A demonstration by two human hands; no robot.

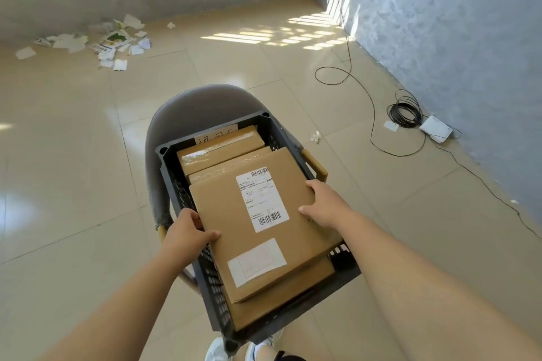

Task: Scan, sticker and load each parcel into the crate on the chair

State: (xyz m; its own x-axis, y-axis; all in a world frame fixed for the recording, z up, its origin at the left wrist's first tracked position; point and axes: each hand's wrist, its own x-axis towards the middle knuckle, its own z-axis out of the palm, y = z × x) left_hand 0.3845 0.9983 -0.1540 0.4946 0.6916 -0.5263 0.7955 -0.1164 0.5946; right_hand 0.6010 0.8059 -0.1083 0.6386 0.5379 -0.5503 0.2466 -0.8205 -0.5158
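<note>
Far on the left, torn paper scraps [96,41] lie on the tiled floor [73,155] near the grey wall. In the middle stands a grey chair [202,102] with a rounded back, and on its seat sits a dark plastic crate [171,182] with lattice walls.

The left hand [187,231] grips the left edge of a flat brown parcel [228,214] – the thumb lies on top of the cardboard and the other fingers are curled around the edge, below it. The parcel is held over the near half of the crate, a little turned against the crate walls. On its top face there is a white shipping label [262,199] with barcodes, and nearer to the person a second white sticker [256,261]. Directly under it lies another parcel [290,296]; I cannot tell if the two are already touching. Behind, at the far end of the crate, more taped parcels [223,145] are packed side by side.

The right hand [325,205] grips the right edge of the same parcel in the same manner – thumb on top, fingers bent over the edge.

More to the right, a thin black cable [372,114] runs over the floor to a coil [404,111], just beside a small white box [436,128] that lies at the foot of the blue-grey wall [454,38]
</note>
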